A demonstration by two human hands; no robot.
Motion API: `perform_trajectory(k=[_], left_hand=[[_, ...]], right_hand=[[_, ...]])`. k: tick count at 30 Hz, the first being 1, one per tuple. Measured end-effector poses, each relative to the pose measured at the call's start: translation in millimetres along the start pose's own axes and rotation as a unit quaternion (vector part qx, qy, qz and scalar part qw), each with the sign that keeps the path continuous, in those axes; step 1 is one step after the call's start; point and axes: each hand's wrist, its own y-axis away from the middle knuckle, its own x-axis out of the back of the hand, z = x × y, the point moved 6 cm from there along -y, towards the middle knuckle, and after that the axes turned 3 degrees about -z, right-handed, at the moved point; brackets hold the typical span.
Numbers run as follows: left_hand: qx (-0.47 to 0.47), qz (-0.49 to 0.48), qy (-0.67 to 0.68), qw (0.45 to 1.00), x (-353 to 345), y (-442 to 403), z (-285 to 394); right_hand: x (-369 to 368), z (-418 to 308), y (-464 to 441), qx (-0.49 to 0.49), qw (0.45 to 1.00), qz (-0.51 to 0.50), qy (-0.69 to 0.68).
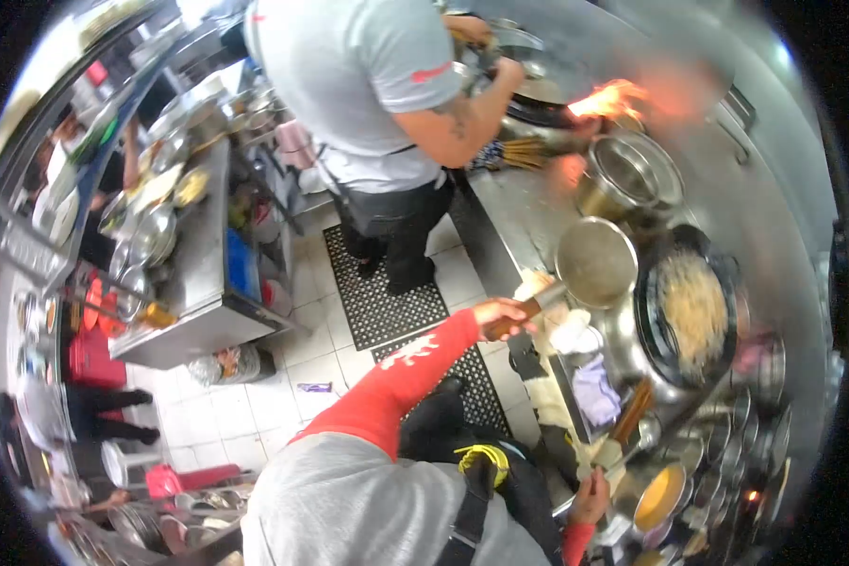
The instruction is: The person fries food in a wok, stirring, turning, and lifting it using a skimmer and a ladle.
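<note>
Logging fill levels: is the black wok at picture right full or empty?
Not empty: the black wok holds pale, frothy-looking contents across much of its inside; how deep, cannot tell.

We note the red-sleeved left arm point(391, 391) outstretched toward two o'clock, its left hand point(500, 319) curled in a firm grip; at five o'clock, we find the right hand point(590, 500), fingers bent, its right forearm point(576, 544) pointing toward twelve.

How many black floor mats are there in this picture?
2: one mat under the co-worker, another mat just below it in the picture. Others may be hidden.
</note>
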Motion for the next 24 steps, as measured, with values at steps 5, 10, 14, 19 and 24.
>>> perform_trajectory(k=[5,10,14,19,24], left_hand=[[0.029,0.002,-0.001,1.0,17.5,-22.7,-11.7],[0.058,0.074,-0.345,0.934,37.7,-39.8,9.4],[-0.145,0.168,-0.43,0.875,42.4,-54.2,132.0],[-0.107,0.091,-0.142,0.98,-39.2,-86.0,247.3],[0.038,0.004,-0.062,0.997,-73.3,-173.2,275.4]], right_hand=[[-7.8,-19.7,-5.5,-0.002,0.999,-0.019,-0.051],[5.8,-39.7,-13.8,0.011,0.996,0.015,0.084],[24.7,-55.4,-12.7,-0.056,0.993,0.065,0.08],[31.1,-45.4,8.2,-0.13,0.979,0.135,0.077],[21.3,-42.1,52.8,-0.207,0.952,0.19,0.119]])
